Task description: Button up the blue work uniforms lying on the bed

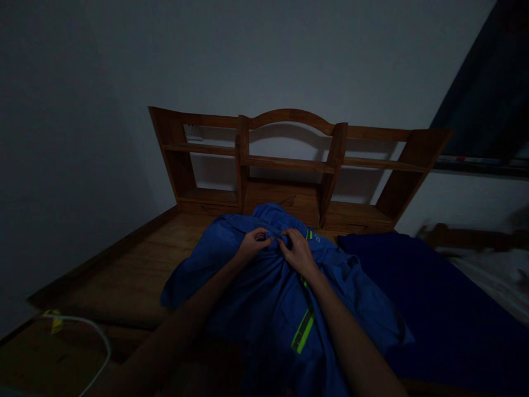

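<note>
Blue cloth garment (268, 295) with fluorescent yellow-green bands (306, 328) lies beneath and around a person's two hands, spread over a bare brown wooden bed base (136, 264). The left hand (253, 244) pinches a gathered fold between thumb and fingers; the right hand (298, 252), just beside it, clasps the same bunched fabric. Beyond both hands stands a brown wooden headboard with open shelves (287, 163); right of the right hand stretches a flat dark-blue cover (417, 292).
</note>
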{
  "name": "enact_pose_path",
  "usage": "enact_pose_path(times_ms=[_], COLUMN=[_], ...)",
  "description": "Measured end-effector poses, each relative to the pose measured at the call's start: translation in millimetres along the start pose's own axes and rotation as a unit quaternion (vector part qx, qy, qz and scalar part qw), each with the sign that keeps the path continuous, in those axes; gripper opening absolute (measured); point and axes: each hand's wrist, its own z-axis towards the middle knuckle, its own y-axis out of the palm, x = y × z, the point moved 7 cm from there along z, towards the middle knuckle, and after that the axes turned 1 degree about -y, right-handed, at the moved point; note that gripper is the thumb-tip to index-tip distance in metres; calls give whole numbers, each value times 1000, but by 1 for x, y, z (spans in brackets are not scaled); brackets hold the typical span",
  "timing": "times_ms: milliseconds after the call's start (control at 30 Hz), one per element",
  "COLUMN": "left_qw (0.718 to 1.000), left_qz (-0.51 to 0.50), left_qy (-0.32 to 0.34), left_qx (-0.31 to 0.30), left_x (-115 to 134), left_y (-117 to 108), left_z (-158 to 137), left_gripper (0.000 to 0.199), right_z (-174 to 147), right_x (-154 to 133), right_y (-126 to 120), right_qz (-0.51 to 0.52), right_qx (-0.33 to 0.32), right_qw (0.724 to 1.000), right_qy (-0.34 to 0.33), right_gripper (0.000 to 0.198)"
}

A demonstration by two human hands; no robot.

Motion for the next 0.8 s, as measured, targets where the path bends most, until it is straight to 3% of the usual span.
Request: enact_pose_path(times_ms=[233,633,800], left_qw=[997,997,992], left_qz=[52,29,84], left_qy=[59,65,89], left_qx=[8,-8,-3], left_x=[4,5,6], left_y=[-2,0,0], left_z=[2,-1,-2], left_gripper=[21,29,36], right_z=[0,-1,0], right_x=[-7,-4,-4], right_y=[0,-1,-2], right_qz=[13,24,15], right_qx=[-16,-10,-5], right_qw=[1000,1000,1000], right_qy=[-15,-8,0], right_gripper=[14,14,15])
